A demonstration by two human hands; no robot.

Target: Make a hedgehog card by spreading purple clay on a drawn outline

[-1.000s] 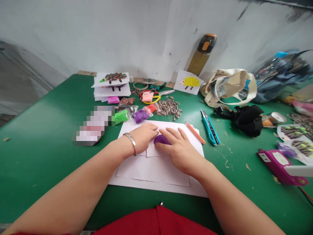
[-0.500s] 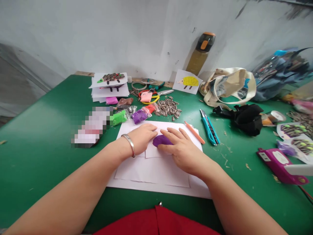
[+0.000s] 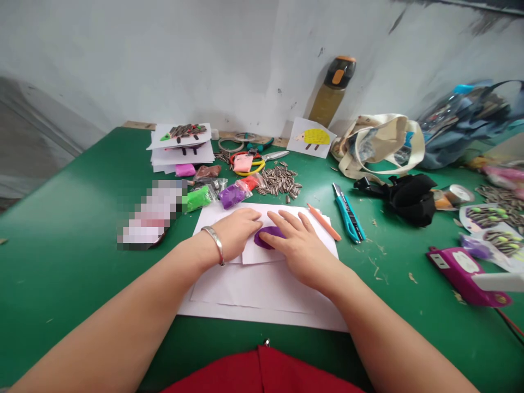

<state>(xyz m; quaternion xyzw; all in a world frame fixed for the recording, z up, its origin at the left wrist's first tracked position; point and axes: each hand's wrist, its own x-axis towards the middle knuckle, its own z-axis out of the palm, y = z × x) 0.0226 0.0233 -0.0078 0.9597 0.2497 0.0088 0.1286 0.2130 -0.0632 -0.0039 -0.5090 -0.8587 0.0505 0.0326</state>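
Note:
A flat purple patch of modelling clay (image 3: 260, 238) lies on a small white card (image 3: 254, 256), which rests on larger white paper sheets (image 3: 249, 295). My right hand (image 3: 305, 248) is spread over the patch; its thumb presses on the clay and the other fingers point forward. Part of the patch is hidden beneath this hand. My left hand (image 3: 234, 232), with a silver bangle at the wrist, lies on the card's left side, fingers stretched toward the clay. An orange clay tool (image 3: 324, 222) rests at the sheets' right edge.
Clay packets in green (image 3: 197, 198) and purple (image 3: 232, 195), scissors (image 3: 275, 156) and sunflower seeds (image 3: 282, 183) lie beyond the sheets. To the right are a blue utility knife (image 3: 349, 215), a black strap (image 3: 413, 199) and a magenta device (image 3: 464, 275). A bottle (image 3: 332, 90) stands behind.
My right thumb has moved in over the purple clay and now presses on it. My left hand stays nearly in place. The whole view has shifted slightly.

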